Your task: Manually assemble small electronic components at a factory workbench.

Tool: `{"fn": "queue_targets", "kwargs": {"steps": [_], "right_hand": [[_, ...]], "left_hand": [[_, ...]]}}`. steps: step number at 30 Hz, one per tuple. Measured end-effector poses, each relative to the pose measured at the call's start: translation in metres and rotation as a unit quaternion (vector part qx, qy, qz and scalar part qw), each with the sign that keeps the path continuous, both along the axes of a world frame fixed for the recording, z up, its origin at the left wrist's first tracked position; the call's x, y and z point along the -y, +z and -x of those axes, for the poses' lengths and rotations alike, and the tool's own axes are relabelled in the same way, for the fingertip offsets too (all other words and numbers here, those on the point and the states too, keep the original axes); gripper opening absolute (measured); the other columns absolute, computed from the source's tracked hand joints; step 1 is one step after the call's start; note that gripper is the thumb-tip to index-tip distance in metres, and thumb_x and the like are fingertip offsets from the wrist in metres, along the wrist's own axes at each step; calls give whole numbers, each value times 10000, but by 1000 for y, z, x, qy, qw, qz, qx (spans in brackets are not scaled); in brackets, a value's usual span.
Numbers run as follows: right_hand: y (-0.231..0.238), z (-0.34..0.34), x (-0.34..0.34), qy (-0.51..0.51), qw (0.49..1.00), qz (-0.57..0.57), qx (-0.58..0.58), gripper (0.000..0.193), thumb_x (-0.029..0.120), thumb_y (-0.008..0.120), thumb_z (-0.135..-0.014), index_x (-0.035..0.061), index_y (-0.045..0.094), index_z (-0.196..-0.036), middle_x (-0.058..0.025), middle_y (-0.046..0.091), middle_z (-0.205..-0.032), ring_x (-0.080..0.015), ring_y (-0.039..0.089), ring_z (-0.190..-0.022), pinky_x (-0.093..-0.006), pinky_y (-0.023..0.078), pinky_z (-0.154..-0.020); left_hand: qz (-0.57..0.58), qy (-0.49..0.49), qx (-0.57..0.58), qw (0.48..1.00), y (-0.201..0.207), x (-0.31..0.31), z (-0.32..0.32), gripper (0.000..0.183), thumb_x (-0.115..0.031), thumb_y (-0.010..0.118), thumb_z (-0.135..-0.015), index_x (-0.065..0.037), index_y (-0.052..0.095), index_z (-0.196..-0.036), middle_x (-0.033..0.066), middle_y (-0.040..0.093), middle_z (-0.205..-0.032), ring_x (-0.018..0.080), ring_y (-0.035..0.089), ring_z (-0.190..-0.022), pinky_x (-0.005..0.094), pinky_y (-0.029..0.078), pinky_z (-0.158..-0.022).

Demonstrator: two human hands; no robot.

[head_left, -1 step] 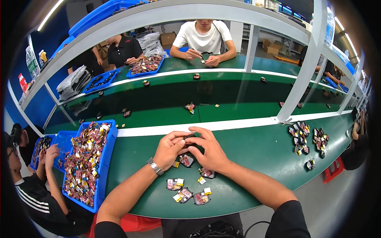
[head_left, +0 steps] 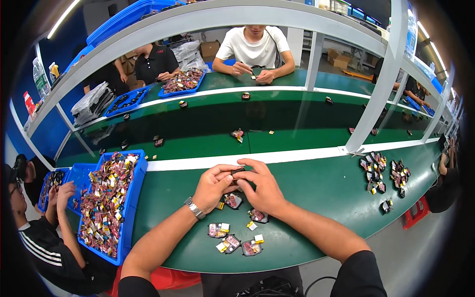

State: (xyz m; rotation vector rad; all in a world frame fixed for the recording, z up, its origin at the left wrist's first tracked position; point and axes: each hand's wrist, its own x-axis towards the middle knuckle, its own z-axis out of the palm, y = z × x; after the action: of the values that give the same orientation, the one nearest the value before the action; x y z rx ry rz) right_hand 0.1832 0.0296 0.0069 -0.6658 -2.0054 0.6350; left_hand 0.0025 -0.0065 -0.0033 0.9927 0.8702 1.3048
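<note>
My left hand (head_left: 212, 187), with a metal watch on its wrist, pinches a small black plastic casing (head_left: 239, 171) above the green bench. My right hand (head_left: 263, 188) grips the same casing from the other side, and the fingers of both hands partly cover it. Just below them lie two black casings with reddish circuit boards, one (head_left: 232, 200) under my fingers and another (head_left: 258, 216) beside my right wrist. Nearer to me are three more such units, at the left (head_left: 218, 229), the middle (head_left: 229, 243) and the right (head_left: 252, 247), with small white-and-yellow pieces attached.
At left, a blue tray (head_left: 129, 208) holds a heap of circuit boards. More units (head_left: 374, 171) are grouped on the right of the bench. Beyond a white rail (head_left: 198, 162) runs a green belt (head_left: 208, 146) with scattered parts. A grey post (head_left: 378, 94) rises at right. Co-workers sit across and at left.
</note>
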Motion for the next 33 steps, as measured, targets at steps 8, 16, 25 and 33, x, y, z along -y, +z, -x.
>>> {"fn": "queue_targets", "kwargs": {"steps": [8,16,25,33], "right_hand": [[2,0,-6,-58,985,-164,10,177,4,723,-738,49,678,-904,-73,602,-964,-239,595,-838,-326,516,-697],[4,0,0,-78,969,-224,66,202,33,725,-740,45,680,-937,-69,604,-925,-227,609,-832,-319,543,-650],[2,0,-3,-85,957,-262,95,158,55,722,-745,54,679,-897,-56,603,-904,-215,612,-826,-314,534,-647],[5,3,0,-93,961,-248,79,159,39,716,-740,50,672,-892,-62,596,-886,-227,608,-838,-311,528,-652]], "left_hand": [[15,-9,3,1000,1,1,-4,264,-11,475,-982,26,501,-1242,137,612,-1191,191,633,-1073,337,573,-914],[26,-14,-1,1000,4,1,-5,262,-8,466,-984,34,490,-1241,148,606,-1193,200,632,-1072,342,577,-910],[27,-10,-8,1000,4,2,-7,237,-7,467,-983,20,507,-1215,129,613,-1189,189,627,-1079,334,578,-899],[15,14,-55,998,5,2,-10,243,-46,536,-964,12,531,-1200,118,634,-1148,161,647,-1002,314,588,-829]]}}
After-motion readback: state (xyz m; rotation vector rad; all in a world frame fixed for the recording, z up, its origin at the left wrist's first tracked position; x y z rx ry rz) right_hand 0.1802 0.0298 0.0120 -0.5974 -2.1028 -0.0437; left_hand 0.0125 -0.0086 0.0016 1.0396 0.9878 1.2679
